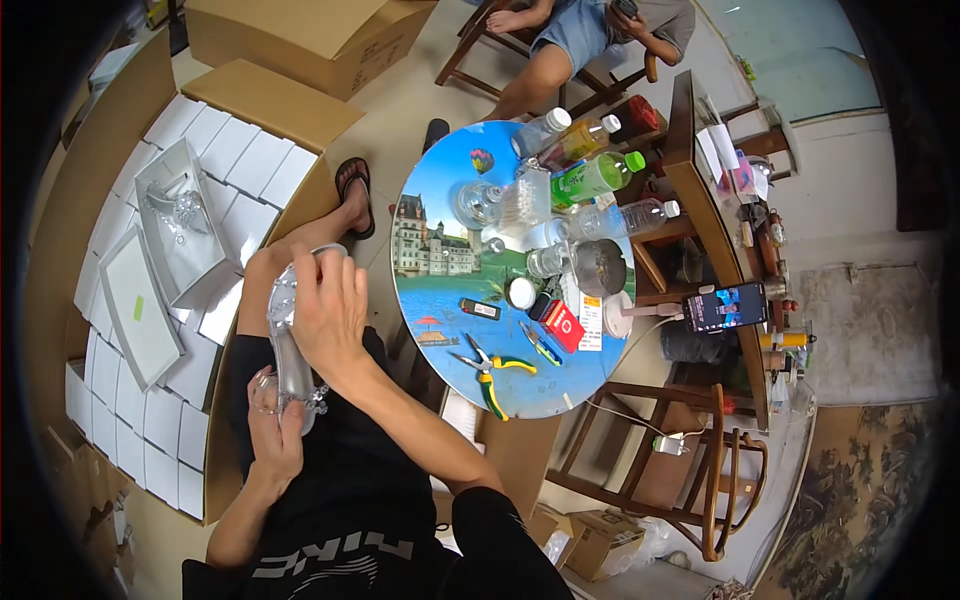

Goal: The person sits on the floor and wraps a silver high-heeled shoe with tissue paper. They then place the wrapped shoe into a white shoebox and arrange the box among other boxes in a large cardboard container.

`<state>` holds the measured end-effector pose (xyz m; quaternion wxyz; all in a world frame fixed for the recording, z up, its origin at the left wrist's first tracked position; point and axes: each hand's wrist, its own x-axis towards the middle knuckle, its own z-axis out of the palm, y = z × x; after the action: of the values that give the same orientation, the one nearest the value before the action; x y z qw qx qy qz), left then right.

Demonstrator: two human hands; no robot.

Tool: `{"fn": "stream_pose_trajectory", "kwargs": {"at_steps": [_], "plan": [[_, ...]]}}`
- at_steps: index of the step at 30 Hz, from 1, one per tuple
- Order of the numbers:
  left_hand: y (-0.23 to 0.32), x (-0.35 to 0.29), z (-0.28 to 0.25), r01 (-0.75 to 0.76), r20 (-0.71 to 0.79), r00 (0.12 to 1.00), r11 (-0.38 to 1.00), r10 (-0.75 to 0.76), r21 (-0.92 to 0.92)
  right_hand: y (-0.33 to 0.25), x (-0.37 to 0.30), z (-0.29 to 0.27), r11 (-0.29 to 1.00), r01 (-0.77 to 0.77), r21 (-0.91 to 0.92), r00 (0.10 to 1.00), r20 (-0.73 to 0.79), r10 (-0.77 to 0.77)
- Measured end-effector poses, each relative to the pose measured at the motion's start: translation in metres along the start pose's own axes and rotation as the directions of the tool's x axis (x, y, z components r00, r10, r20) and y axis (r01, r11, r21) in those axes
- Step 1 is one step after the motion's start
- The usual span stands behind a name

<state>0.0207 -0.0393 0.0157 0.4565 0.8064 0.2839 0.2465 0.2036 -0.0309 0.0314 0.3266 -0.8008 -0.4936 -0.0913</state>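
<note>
A long, curved silvery piece with clear, sparkling trim point(290, 352) is held over my lap; it resembles a shoe, but I cannot make out its exact kind. My left hand point(275, 435) grips its lower end, fingers wrapped round. At the upper end my right hand point(333, 312) closes on it from the right and hides part of it. To the left, an open white box point(205, 265) holds a clear, glittering piece point(178, 208). Its white lid point(140, 308) lies beside it. Both rest on stacked white boxes.
Closed white boxes point(265, 165) fill a large carton on my left. A round picture-topped table point(440, 300) bears bottles point(590, 178), pliers point(487, 372), a red packet point(563, 327) and a dark round container point(600, 266). A phone point(728, 306) stands beyond it. Another person point(575, 45) sits at the back.
</note>
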Motion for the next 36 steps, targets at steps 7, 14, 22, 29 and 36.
{"fn": "stream_pose_trajectory", "kwargs": {"at_steps": [7,14,22,29,36], "plan": [[-0.024,-0.007,-0.028,-0.212,-0.096,0.967,0.951,0.238,0.223,0.012,-0.024,-0.032,0.625,-0.370,0.687,0.929,0.269,0.254],[-0.007,-0.005,-0.041,-0.419,0.230,0.905,0.649,0.359,0.635,0.007,-0.012,-0.020,-0.552,-0.514,0.657,0.538,0.748,0.390],[-0.018,-0.035,-0.077,-0.087,-0.139,0.980,0.930,0.144,0.357,0.016,-0.006,-0.001,-0.802,-0.137,0.582,0.747,0.593,0.302],[-0.011,-0.016,-0.048,0.304,0.345,0.900,-0.183,-0.267,-0.935,0.015,-0.019,0.032,-0.899,-0.185,0.398,0.888,0.459,0.020],[-0.006,0.003,-0.042,0.323,0.373,0.906,-0.243,-0.201,-0.915,0.031,-0.029,0.036,-0.716,-0.356,0.601,0.815,0.575,0.077]]}}
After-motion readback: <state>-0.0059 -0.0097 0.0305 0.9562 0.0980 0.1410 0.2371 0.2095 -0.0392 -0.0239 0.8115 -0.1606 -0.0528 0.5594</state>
